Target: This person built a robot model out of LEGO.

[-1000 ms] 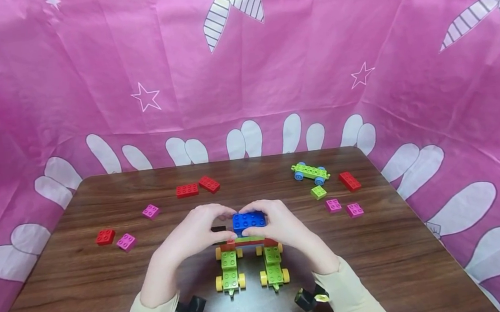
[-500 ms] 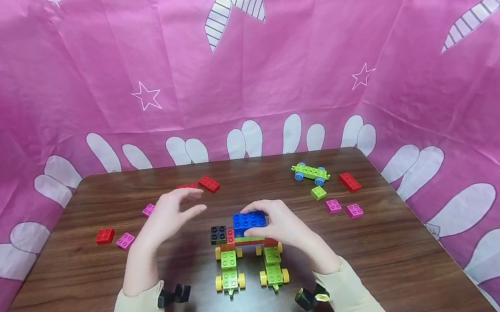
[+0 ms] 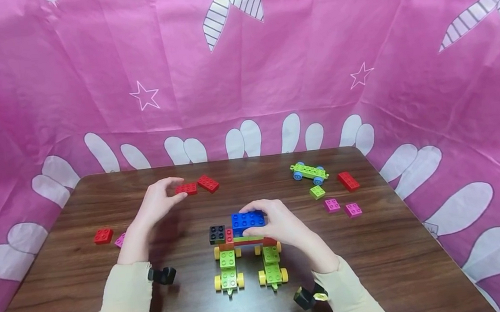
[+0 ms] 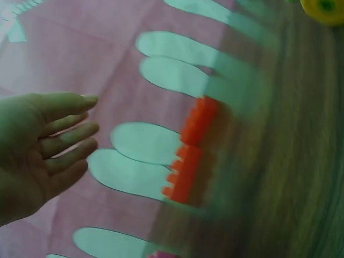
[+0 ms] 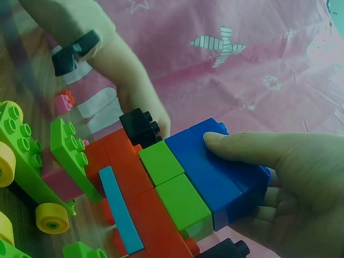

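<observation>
Blue, studded and plastic, a large block [image 3: 246, 220] is gripped by the right hand [image 3: 281, 223], its thumb on one face and fingers on the other. It sits atop a brick structure with lime-green studded bases [image 3: 229, 277] on yellow wheels, nearer the body than that hand. A square black studded brick [image 3: 217, 233] stands on the structure, between the two hands. Farther out, the left hand [image 3: 157, 203] is loosely spread, holding nothing, near a rectangular red plastic brick [image 3: 187, 188] on the brown wood-grain tabletop [image 3: 192, 307]. Two small square pink bricks [image 3: 332, 205] lie right of the right hand.
</observation>
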Available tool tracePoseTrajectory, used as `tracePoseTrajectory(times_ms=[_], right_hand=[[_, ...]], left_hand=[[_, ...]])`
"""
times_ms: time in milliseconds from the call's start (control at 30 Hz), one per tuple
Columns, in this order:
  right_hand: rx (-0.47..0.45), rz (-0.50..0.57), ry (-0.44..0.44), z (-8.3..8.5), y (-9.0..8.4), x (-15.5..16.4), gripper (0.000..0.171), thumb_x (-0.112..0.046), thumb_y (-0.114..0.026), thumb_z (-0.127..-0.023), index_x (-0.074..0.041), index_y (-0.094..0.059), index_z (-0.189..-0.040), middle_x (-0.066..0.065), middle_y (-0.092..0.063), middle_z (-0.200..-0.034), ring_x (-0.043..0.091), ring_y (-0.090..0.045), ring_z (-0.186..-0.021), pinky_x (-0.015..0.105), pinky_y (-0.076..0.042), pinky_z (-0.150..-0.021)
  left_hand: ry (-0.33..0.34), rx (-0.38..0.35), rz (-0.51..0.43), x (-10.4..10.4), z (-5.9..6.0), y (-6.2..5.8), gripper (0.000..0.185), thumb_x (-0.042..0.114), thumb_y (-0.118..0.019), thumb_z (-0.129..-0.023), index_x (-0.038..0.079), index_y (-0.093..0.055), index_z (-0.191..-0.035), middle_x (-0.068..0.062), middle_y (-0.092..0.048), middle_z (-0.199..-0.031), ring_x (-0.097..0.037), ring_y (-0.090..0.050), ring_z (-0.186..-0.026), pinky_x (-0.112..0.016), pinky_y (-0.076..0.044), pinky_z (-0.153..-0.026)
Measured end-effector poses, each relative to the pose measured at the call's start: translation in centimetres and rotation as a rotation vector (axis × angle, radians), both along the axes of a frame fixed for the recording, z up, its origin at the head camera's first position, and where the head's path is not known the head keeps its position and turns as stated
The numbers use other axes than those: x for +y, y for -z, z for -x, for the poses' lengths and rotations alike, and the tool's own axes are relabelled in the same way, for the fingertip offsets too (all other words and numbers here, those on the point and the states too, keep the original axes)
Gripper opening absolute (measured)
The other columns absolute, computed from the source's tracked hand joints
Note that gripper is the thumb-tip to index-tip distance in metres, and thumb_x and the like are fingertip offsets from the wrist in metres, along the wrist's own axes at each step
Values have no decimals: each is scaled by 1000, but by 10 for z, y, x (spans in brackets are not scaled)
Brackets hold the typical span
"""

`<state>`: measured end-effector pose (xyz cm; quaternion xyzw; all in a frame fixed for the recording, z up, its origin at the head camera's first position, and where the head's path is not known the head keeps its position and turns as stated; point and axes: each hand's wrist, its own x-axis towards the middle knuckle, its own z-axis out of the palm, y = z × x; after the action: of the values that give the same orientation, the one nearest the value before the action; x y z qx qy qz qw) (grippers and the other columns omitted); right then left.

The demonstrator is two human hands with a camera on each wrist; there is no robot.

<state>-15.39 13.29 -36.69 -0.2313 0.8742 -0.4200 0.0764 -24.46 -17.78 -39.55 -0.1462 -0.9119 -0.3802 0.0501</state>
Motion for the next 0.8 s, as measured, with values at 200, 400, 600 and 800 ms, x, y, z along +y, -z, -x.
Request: tracePoseTrajectory(times_ms=[200,400,600,800], right_hand=[[-3,-4,-3,0,0,0,40,-25,-77,-85,-14,-66,-122,6,-68,-119,24,-62,-107,43,-55,-92],[3,-6,-2,0,0,0,40,-24,-77,-85,-14,-66,-121,6,-68,-119,24,-62,-107,42,-55,-91],[12,-6,-4,-1,-1,0,40,-25,-77,-85,-13,-66,-122,6,-67,-120,24,-62,-107,42,-55,-92],[6,-2,-4,0,-1,0,40,-24,-77,-85,-13,-65,-121,7,-67,-120,24,-62,-107,42,-55,-91]], left_hand=[[17,-31,32,1,25,16,44,9,-71,-87,-6,-59,-127,-27,-61,-126,-42,-56,-118,-55,-45,-100],[34,-80,86,3,45,28,48,8,-71,-87,-5,-56,-130,-27,-57,-132,-43,-51,-124,-57,-42,-104],[35,-108,108,2,57,39,52,8,-72,-86,-4,-54,-133,-28,-54,-135,-42,-50,-124,-57,-41,-105],[34,-165,120,-1,64,51,58,9,-72,-87,-4,-49,-138,-28,-51,-138,-43,-48,-125,-58,-38,-107]])
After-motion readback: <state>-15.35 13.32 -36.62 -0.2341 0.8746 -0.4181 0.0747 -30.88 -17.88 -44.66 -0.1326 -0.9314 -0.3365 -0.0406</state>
